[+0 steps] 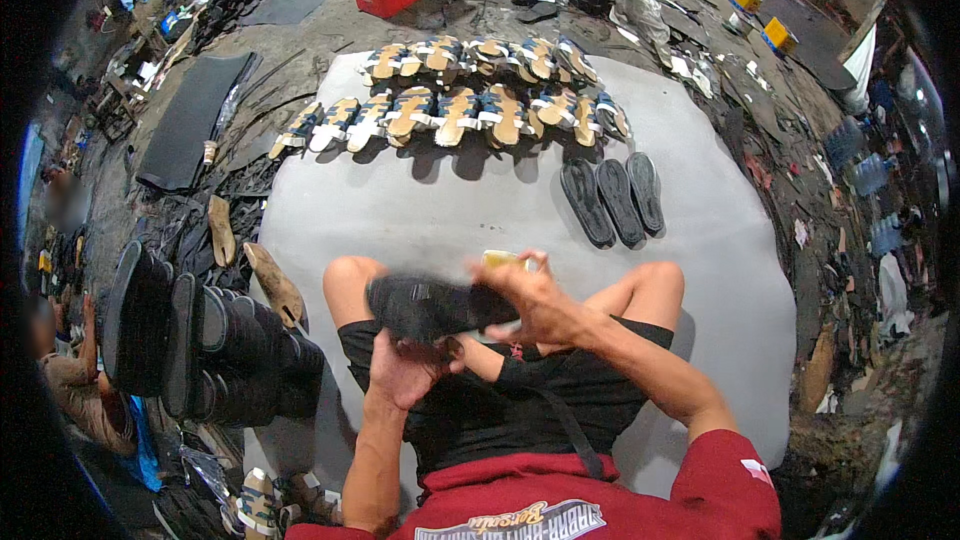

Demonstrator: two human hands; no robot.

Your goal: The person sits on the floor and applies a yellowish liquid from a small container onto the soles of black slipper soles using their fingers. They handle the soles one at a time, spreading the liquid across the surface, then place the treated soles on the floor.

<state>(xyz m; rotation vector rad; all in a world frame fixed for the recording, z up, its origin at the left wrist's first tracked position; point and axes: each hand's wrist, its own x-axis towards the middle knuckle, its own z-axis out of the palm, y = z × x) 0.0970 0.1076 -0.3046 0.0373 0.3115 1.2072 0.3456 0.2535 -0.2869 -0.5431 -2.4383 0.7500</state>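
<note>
Above the black shorts [600, 400], the left hand [408, 372] pinches the near edge and the blurred right hand [535, 298] seems to clasp the right end of a black sole [420, 310], which might slip onto the grey sheet [450, 208], short of the sandals [458, 118], should either grip loosen.

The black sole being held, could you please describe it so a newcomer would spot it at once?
Find the big pale grey mat, where a person in black shorts sits. Their left hand and right hand hold the black sole, blurred here. Unlike the three flat black soles lying side by side, it is held up off the mat.
</note>
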